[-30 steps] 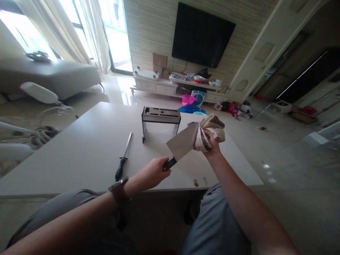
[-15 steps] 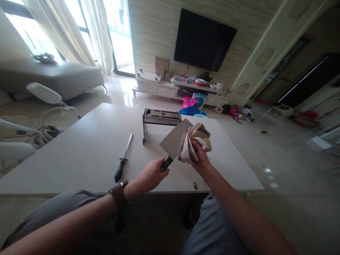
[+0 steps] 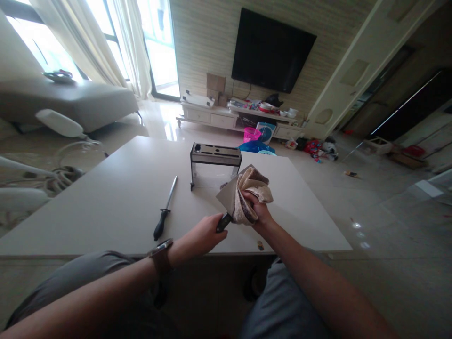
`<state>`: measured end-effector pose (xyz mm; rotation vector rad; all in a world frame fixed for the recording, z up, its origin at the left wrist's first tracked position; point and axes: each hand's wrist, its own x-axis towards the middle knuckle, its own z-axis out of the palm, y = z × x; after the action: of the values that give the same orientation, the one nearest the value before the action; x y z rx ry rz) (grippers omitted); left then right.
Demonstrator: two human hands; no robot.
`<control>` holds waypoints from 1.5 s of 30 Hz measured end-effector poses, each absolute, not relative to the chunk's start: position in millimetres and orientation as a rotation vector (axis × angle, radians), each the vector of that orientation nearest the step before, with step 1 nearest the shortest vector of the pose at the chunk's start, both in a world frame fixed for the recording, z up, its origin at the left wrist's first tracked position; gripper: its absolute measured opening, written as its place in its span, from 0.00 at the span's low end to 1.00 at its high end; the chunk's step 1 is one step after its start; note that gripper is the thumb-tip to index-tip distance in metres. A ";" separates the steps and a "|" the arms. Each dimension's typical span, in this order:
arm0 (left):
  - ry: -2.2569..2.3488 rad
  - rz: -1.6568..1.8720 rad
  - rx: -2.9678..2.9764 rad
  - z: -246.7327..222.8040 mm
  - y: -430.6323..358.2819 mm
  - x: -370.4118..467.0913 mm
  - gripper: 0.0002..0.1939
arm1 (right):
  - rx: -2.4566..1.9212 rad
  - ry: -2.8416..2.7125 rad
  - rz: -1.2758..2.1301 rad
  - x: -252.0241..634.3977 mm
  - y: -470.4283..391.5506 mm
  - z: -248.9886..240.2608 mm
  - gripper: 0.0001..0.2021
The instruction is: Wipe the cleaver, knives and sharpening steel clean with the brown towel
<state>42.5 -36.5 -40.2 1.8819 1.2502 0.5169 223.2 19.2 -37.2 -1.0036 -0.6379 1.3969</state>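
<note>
The table (image 3: 116,207) carries a knife block (image 3: 215,165) near its far edge; no writing is legible on it. A honing steel (image 3: 165,208) lies left of centre. Above the near edge, the cleaver (image 3: 228,200) is gripped at its handle by the closed left hand (image 3: 205,234). The right hand (image 3: 257,209) clamps a folded cloth (image 3: 251,192) around the blade.

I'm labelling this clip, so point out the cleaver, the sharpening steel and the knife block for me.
cleaver (image 3: 226,198), head view, bare part of the flat blade left of the cloth
sharpening steel (image 3: 170,192), head view, middle of the metal rod
knife block (image 3: 215,154), head view, slotted top face
</note>
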 end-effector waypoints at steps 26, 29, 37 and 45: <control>1.244 0.481 1.856 -36.6 -38.1 42.7 0.06 | -1.033 -0.633 1.407 226.8 21.6 -43.3 0.18; 1.240 0.476 1.857 -36.8 -37.8 42.7 0.06 | -1.049 -0.630 1.408 227.3 22.0 -44.0 0.18; 1.240 0.465 1.845 -36.0 -38.3 43.0 0.06 | -1.046 -0.612 1.425 227.2 22.0 -42.6 0.17; 1.229 0.457 1.852 -35.0 -38.2 42.6 0.06 | -1.054 -0.605 1.423 227.4 22.4 -43.7 0.17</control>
<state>42.6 -38.2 -35.0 1.8516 1.2293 0.4569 227.4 22.4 -43.7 -1.0540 -0.6051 1.4230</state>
